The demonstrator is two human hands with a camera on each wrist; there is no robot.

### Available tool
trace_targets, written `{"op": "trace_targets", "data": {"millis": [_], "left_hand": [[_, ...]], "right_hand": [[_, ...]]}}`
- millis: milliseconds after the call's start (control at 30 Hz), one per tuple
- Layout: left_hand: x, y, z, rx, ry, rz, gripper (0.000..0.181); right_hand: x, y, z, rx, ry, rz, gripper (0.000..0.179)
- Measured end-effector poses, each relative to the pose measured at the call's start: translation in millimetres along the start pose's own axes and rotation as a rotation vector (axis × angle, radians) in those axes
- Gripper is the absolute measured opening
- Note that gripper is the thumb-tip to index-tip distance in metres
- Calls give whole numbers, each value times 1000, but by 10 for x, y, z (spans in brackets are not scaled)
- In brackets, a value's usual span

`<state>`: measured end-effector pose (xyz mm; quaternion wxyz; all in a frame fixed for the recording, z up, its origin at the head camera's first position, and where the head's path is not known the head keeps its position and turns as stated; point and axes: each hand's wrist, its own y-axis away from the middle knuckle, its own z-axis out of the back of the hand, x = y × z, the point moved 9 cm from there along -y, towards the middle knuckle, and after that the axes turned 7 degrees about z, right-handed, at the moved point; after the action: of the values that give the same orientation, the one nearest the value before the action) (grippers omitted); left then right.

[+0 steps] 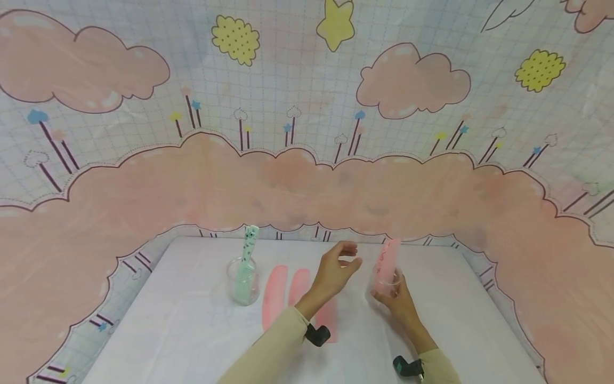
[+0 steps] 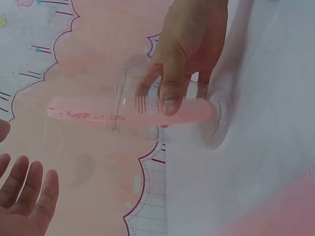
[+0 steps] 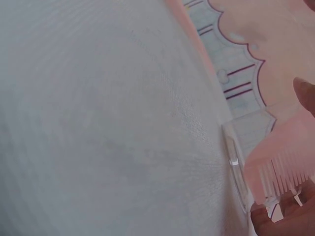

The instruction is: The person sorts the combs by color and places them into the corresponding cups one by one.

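Head view: clock directions are read from the held cup point(image 1: 371, 282), with 12 toward the cloud-patterned backdrop point(image 1: 336, 197)
Table edges: the white table point(image 1: 168, 325) is bounded near 12 by its far edge, at 3 by its right edge and, farthest off, at 9 by its left edge
Open room: a wide stretch of white surface is left between held cup and right edge at 3; another is left beyond the second cup point(image 1: 233, 278) toward 9; only a narrow strip is seen at 12
Right hand: clamped round the clear wall of the held cup, the right hand point(image 1: 402, 303) being placed at its 4 to 5 o'clock side
Left hand: thumb and fingers are held apart and loosely bent, the left hand point(image 1: 333, 272) being raised between 9 and 10, near the held cup
Cups: two are counted, both clear; the second is stood well apart at 9
Upright combs: two are counted; one pink comb point(image 1: 386, 262) is leaned inside the held cup, its teeth shown through the wall in the left wrist view, and one green comb point(image 1: 246, 264) is tilted inside the second cup
Flat combs: three pink ones point(image 1: 275, 293) are laid side by side between 8 and 9, two partly covered by the left hand and forearm
Wrist cameras: two black ones point(image 1: 317, 335) are counted, one worn on each wrist
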<state>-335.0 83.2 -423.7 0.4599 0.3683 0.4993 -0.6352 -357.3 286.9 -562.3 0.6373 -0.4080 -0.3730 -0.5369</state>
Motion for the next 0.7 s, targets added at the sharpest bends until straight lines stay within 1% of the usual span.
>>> {"op": "trace_targets", "data": {"millis": [200, 367, 533, 600, 633, 700], "left_hand": [[-7, 104, 139, 10, 28, -4, 32], [64, 183, 275, 11, 5, 17, 34], [151, 241, 435, -7, -22, 29, 33], [179, 259, 508, -24, -19, 25, 33], [163, 280, 545, -31, -21, 32, 33], [202, 293, 610, -51, -23, 44, 34]], "right_hand": [[49, 29, -6, 11, -10, 20, 104], [60, 46, -11, 16, -3, 19, 102], [32, 36, -12, 21, 10, 9, 101], [24, 30, -9, 20, 11, 13, 101], [22, 28, -8, 21, 9, 18, 101], [38, 31, -7, 24, 2, 17, 100]]}}
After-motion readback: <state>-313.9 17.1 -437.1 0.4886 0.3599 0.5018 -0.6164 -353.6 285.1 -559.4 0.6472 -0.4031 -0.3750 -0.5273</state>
